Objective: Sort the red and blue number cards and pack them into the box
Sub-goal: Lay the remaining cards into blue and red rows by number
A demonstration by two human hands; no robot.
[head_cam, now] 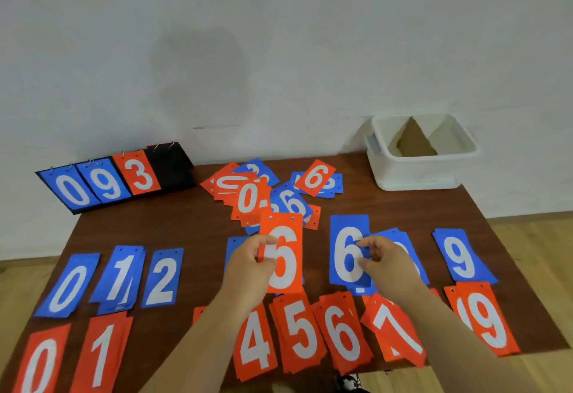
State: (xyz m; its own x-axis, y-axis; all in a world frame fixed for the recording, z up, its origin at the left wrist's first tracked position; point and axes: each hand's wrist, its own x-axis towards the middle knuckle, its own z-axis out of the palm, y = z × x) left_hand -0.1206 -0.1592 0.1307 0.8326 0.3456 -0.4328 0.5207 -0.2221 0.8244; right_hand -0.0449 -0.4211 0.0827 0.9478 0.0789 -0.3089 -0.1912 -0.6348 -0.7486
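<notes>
Red number card with a white 6 point(291, 237) in the left hand point(248, 265), flat blue number card with a white 6 point(345, 253) in the right hand point(384, 259). How far along would you say this is? (poster one)

Poster two: Roughly mid-sort imo. Each hand pinches its card by a side edge, thumb and fingers curled onto it, held up over the middle of the brown wooden table point(387, 206). Nearer the person there's a row of blue card piles point(162, 278) reading 0, 1, 2, plus a 9 off to the right. Below that is a row of red card piles point(299, 330) reading 0, 1, 4, 5, 6, 7, 9. Some are clearly stacks. A few piles sit under the arms and I can't read those.

Poster one: And what's left?

Poster two: The loose mixed heap of red and blue cards point(251, 197) just behind the hands is unsorted. Packing doesn't look started either, going by the box.

Poster one: What's in it?

Poster two: It's a white plastic box point(418, 169) with an open top, at the far right corner by the wall, well apart from the rows. Inside I only see a brown cardboard piece point(414, 141) and pale inner walls, maybe a divider. No cards showing. There's also a black flip scoreboard point(114, 182) at the far left with 0, 9, 3 hanging on rings.
</notes>
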